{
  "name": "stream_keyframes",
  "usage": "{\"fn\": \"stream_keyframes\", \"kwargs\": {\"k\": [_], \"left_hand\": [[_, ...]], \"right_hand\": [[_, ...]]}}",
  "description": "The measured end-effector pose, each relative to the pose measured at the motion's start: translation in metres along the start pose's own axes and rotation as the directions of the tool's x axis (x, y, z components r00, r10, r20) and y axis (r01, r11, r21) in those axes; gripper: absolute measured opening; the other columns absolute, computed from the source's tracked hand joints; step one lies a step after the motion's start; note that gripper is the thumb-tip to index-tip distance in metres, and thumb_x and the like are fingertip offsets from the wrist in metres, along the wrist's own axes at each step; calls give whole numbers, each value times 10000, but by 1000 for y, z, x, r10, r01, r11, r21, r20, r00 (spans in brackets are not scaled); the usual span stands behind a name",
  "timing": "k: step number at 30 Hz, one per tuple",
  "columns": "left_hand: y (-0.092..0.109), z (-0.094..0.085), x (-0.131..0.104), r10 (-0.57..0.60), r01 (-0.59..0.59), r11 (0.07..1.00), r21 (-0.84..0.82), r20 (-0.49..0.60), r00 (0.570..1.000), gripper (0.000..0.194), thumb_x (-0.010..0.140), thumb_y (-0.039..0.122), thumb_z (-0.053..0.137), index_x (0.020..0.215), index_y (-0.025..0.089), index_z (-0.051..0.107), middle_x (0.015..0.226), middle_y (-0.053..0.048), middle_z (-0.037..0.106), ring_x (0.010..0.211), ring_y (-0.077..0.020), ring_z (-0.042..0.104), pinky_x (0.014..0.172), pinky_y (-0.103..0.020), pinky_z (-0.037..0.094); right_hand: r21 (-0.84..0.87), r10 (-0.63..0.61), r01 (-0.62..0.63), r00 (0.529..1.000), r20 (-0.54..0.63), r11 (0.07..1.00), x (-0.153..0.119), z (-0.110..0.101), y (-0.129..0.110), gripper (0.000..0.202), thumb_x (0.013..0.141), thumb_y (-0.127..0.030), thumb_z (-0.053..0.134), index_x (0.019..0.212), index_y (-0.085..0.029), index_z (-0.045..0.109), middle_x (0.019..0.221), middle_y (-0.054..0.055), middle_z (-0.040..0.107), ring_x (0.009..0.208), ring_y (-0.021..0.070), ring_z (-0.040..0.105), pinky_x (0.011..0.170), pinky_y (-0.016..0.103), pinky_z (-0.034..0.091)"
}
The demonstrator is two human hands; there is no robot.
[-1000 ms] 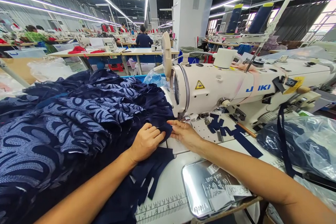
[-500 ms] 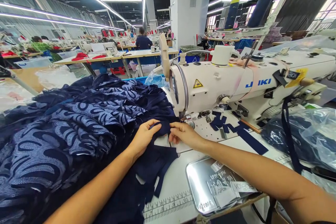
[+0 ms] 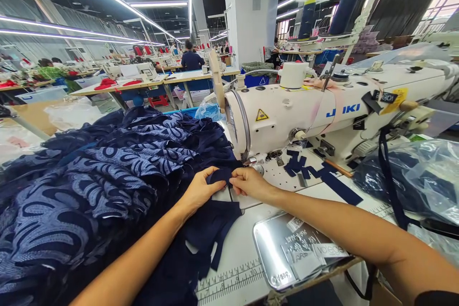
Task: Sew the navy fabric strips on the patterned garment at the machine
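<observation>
Just in front of the sewing machine's head, my left hand [image 3: 202, 186] pinches the edge of a dark navy piece of fabric [image 3: 219, 176] between thumb and fingers. My right hand [image 3: 250, 183] is closed on the same fabric's right end, its fingertips close to my left thumb. The white sewing machine [image 3: 283, 117] stands behind and to the right; its needle area is partly hidden. A large heap of navy garments with pale blue patterned fabric [image 3: 118, 172] lies left of my hands. More navy cloth [image 3: 211, 224] hangs below my left wrist.
Small navy fabric strips [image 3: 299, 165] lie on the machine bed. A shiny metal tray [image 3: 263, 244] holding white labels sits at the front edge, beside a printed ruler [image 3: 233, 277]. A clear plastic bag [image 3: 423, 172] with dark contents is at right. A person [image 3: 192, 60] sits farther back.
My left thumb has shifted right along the fabric toward my right fingertips, and the right fingers have curled in more. The view has turned slightly right.
</observation>
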State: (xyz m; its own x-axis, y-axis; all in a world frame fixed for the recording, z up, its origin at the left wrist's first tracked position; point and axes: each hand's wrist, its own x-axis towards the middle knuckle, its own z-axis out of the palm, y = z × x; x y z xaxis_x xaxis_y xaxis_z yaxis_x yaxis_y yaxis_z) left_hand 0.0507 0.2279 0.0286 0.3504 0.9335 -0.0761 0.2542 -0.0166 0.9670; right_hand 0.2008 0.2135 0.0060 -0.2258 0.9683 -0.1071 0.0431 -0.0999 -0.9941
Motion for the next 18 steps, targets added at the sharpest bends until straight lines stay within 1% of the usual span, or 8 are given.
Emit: {"fn": "stream_keyframes", "kwargs": {"k": [6,11,15,18], "left_hand": [[-2,1,0,-15,15,999,-30,20,1000,333,544,322,701,796,146,574,603,26,589,555,-115,523,566,-222,411],[-3,2,0,-8,8,1000,-30,25,1000,337,541,306,699,808,148,568,596,28,592,556,-115,528,569,-221,414],[-2,3,-1,-15,17,999,-40,38,999,350,544,300,692,827,146,553,584,34,588,549,-107,522,568,-213,412],[-1,4,-2,8,-7,1000,-25,36,999,343,546,298,689,821,147,551,590,36,583,555,-109,528,578,-218,416]], "right_hand": [[-68,13,-9,998,56,998,3,-4,0,231,783,-45,428,589,-168,425,348,-97,471,271,36,328,323,151,244],[-65,-18,22,998,59,998,4,-4,2,226,766,-47,449,575,-166,424,334,-106,446,279,32,322,324,144,238],[-65,-20,23,998,51,998,3,-4,2,223,760,-63,455,565,-167,427,329,-104,436,281,33,315,325,148,231],[-63,-26,29,998,52,998,2,-4,3,225,762,-88,459,555,-168,423,332,-98,435,285,35,317,329,152,233]]}}
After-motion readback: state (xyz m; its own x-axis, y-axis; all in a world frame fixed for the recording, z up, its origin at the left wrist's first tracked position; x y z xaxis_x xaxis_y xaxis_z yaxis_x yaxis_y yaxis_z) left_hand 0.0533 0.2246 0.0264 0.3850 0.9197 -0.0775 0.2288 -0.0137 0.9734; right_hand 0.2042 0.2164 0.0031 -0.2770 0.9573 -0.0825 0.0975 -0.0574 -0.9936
